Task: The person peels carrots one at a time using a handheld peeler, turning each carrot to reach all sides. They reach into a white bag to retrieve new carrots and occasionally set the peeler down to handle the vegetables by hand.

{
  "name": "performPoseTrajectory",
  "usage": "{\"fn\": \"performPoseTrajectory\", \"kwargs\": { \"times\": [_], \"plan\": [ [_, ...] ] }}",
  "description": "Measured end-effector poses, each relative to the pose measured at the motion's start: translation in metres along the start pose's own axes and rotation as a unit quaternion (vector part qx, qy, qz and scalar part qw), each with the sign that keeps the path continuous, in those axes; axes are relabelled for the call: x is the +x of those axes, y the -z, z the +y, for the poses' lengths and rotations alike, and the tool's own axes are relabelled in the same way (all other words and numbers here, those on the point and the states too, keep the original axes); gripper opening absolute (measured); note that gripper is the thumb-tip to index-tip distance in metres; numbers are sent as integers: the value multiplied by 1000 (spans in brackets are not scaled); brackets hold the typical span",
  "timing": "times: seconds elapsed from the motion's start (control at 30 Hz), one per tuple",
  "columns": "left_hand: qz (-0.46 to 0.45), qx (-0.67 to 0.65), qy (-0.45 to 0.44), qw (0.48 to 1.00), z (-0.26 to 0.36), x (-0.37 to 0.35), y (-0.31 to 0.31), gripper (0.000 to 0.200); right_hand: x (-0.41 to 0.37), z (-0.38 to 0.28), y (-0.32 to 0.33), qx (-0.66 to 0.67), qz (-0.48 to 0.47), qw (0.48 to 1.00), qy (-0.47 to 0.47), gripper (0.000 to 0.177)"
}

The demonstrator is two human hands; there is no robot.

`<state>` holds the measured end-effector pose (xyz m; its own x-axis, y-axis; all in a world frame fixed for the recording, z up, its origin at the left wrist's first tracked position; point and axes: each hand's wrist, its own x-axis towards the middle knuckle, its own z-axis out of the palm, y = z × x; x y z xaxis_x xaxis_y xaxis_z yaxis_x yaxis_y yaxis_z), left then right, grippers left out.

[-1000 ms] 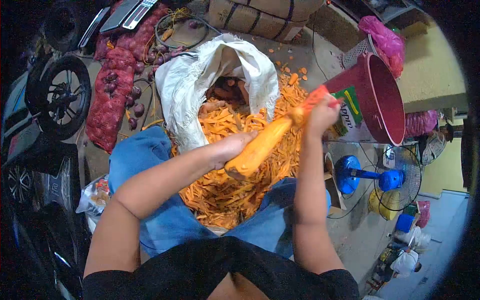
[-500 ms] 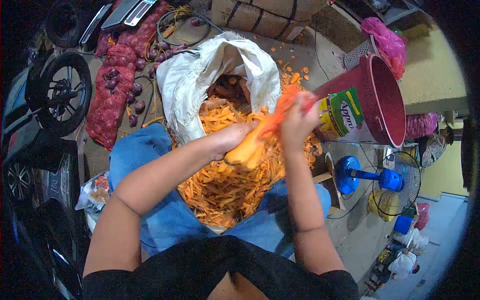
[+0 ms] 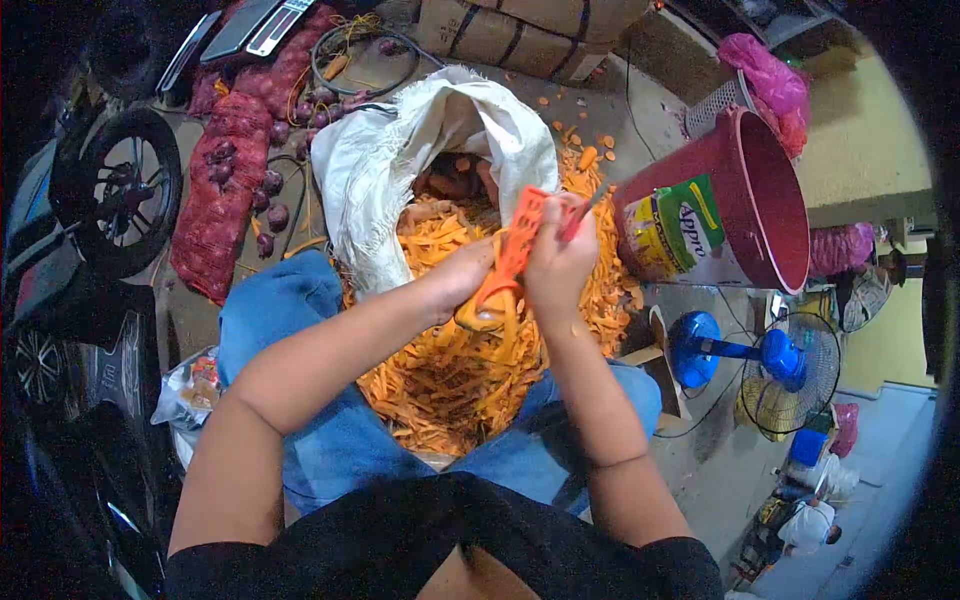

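My left hand [image 3: 462, 275] is wrapped round an orange carrot [image 3: 484, 318], whose near end points towards me. In my right hand [image 3: 560, 262] is an orange peeler [image 3: 521, 238] with a perforated handle, its looped head against the carrot. A slim red piece [image 3: 572, 222] with a dark tip also sticks out of that fist; its kind cannot be made out. Beneath both hands lies a heap of carrot peelings [image 3: 440, 375], between my knees. Just beyond, a white woven sack [image 3: 350, 195] gapes open with carrots inside.
A dark red bucket [image 3: 735, 190] leans at the right, near a blue fan [image 3: 780, 360]. Red net sacks of onions [image 3: 215, 215] and loose onions [image 3: 278, 215] lie left. A motorcycle wheel [image 3: 130, 180] stands far left, a wrapped bale [image 3: 520, 35] behind. Another person [image 3: 805, 527] is lower right.
My right hand has moved left and slightly nearer to me, bringing the peeler down along the carrot. The peeler, blurred before, now shows clearly. My left hand has shifted only slightly.
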<state>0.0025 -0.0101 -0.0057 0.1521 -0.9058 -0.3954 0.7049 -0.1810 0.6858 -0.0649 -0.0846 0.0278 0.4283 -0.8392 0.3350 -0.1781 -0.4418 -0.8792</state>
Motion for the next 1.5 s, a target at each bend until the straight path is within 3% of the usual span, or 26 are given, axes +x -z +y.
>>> {"fn": "performPoseTrajectory", "kwargs": {
  "times": [0.03, 0.1, 0.17, 0.2, 0.3, 0.37, 0.47, 0.5, 0.57, 0.6, 0.7, 0.8, 0.9, 0.97, 1.03, 1.13, 1.2, 1.27, 1.33, 1.37, 1.4, 1.47, 1.5],
  "plan": [
    [-15, 27, 29, 999, -1, -2, 3, 37, 9, 9, 2, 33, 17, 999, -23, 17],
    [-13, 56, 99, 993, 6, -15, -8, 39, 42, 30, 16, -41, 136, 989, 31, 20],
    [-50, 58, 119, 990, 2, -20, -8, 39, 73, 78, 43, -106, 252, 961, -38, 18],
    [-86, 60, 141, 984, 1, -23, -7, 40, 79, 83, 55, 29, 252, 966, -57, 17],
    [-105, -8, 161, 981, 8, -24, -7, 38, 80, 65, 67, 6, 278, 951, -136, 16],
    [-90, -70, 179, 977, 13, -20, -4, 38, 61, 25, 49, 151, 165, 971, -85, 15],
    [-42, -102, 182, 977, 18, -11, -1, 36, 18, -9, 19, 123, 29, 991, -51, 17],
    [-42, -114, 142, 982, 13, -6, 1, 35, 4, -15, 12, 121, -12, 991, -50, 17],
    [6, -85, 48, 995, 11, -3, -11, 36, -6, -17, 5, 70, -22, 997, -27, 18],
    [7, -86, 49, 995, 7, -4, -9, 36, -9, -16, 3, 20, -35, 999, -3, 19],
    [-18, 69, 119, 990, 5, -12, -8, 41, 26, 4, 14, 18, 85, 995, 52, 17],
    [-47, 32, 171, 984, 2, -15, -9, 43, 70, 77, 46, -48, 176, 983, -6, 16],
    [-30, 0, 174, 984, 8, -13, -7, 42, 77, 87, 53, -47, 249, 967, -34, 15],
    [-45, -51, 155, 986, 9, -7, 1, 41, 66, 47, 45, 88, 203, 971, -93, 14],
    [-55, -75, 141, 986, 0, 6, 11, 41, 41, 16, 29, 198, 77, 977, -37, 14],
    [-64, -106, 114, 986, -2, 9, 6, 39, 4, -10, 7, 127, -1, 991, -46, 14],
    [-34, -43, 19, 998, -2, 7, 1, 39, -5, -5, 0, 36, -9, 999, -4, 16],
    [-36, -16, 28, 999, -2, 2, 2, 38, 22, 20, 7, -4, 74, 997, 10, 21],
    [-82, 148, 127, 977, 0, -14, -9, 36, 57, 39, 29, -20, 178, 984, -5, 20],
    [-128, 196, 112, 966, -12, -13, -7, 36, 71, 52, 43, 8, 226, 974, -33, 19],
    [-161, 283, -35, 945, -9, -22, -11, 34, 83, 90, 62, -105, 262, 958, -50, 15],
    [-131, 140, 21, 981, -12, -21, -16, 37, 85, 89, 70, -55, 310, 947, -61, 13],
    [-110, 98, 109, 983, -6, -20, -11, 37, 85, 79, 71, 3, 283, 955, -90, 12]
  ]
}}
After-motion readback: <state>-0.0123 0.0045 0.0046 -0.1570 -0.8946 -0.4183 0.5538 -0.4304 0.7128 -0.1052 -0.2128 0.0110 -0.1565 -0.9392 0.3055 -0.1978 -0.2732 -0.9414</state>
